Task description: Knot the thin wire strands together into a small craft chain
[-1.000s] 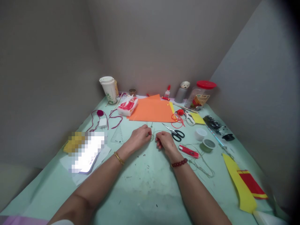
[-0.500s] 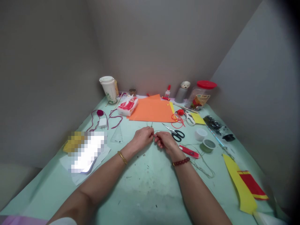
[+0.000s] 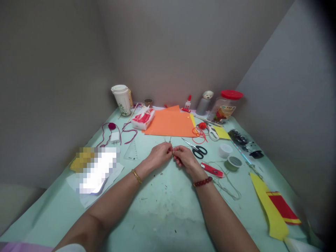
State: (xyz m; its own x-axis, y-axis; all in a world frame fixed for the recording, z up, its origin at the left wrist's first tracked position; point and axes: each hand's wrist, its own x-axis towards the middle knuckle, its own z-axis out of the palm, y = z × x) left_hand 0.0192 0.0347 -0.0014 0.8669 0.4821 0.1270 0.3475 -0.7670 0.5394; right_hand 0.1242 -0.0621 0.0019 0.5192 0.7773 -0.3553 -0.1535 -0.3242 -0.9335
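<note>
No wording, brand or number can be read clearly. The label [image 3: 225, 113] on the red-lidded jar [image 3: 214, 112], far right, carries print too small to make out. Lettering on the red and white tissue pack [image 3: 143, 119], far left of centre, is blurred, as is the print on the glue bottle [image 3: 187, 105] at the far side. Marks on the clear set square [image 3: 131, 153], left on the worktop [image 3: 157, 210], and on the red cutter [image 3: 212, 170], right, are illegible.
</note>
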